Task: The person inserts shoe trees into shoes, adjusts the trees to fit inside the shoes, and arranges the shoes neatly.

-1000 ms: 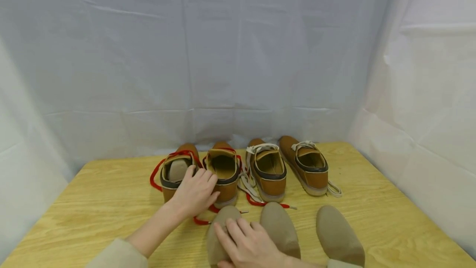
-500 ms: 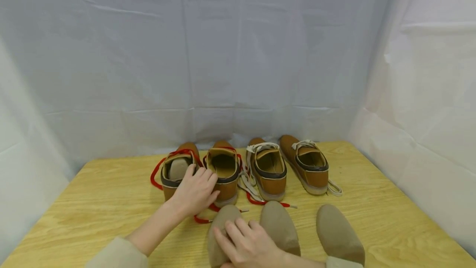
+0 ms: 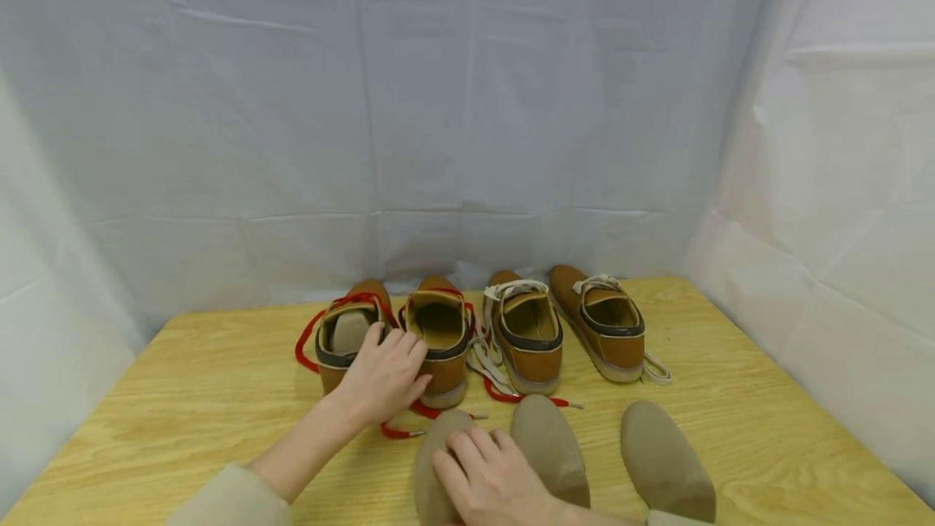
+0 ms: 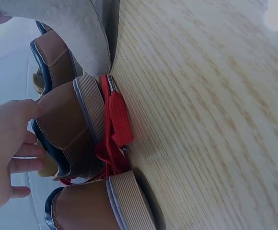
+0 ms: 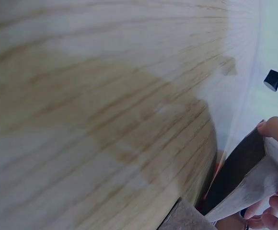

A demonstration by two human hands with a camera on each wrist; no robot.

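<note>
In the head view, my left hand (image 3: pixel 385 376) holds the heel of the second brown shoe (image 3: pixel 444 372) from the left. Its thumb lies on the outer heel; the fingers are at the collar's left side. My right hand (image 3: pixel 497 473) grips a beige moulded shoe insert (image 3: pixel 433 477) in front of that shoe. The right wrist view shows the thumb on the insert's edge (image 5: pixel 268 172) and the fingers curled beneath. Another insert (image 3: pixel 349 333) sits inside the leftmost shoe (image 3: pixel 332 380). Red laces (image 4: pixel 117 120) trail behind the shoes in the left wrist view.
Two brown shoes with white laces, one beside the held shoe (image 3: pixel 536 364) and one farther right (image 3: pixel 621 351), stand at the back. Loose inserts lie at the middle (image 3: pixel 551 449) and right (image 3: pixel 666 461) of the wooden table (image 3: pixel 789 428). White sheeting (image 3: pixel 475 120) encloses the back and sides.
My right hand and the shoe insert it grips have shifted slightly to the right, and the insert's tip sits a little lower. The left hand has stayed on the shoe.
</note>
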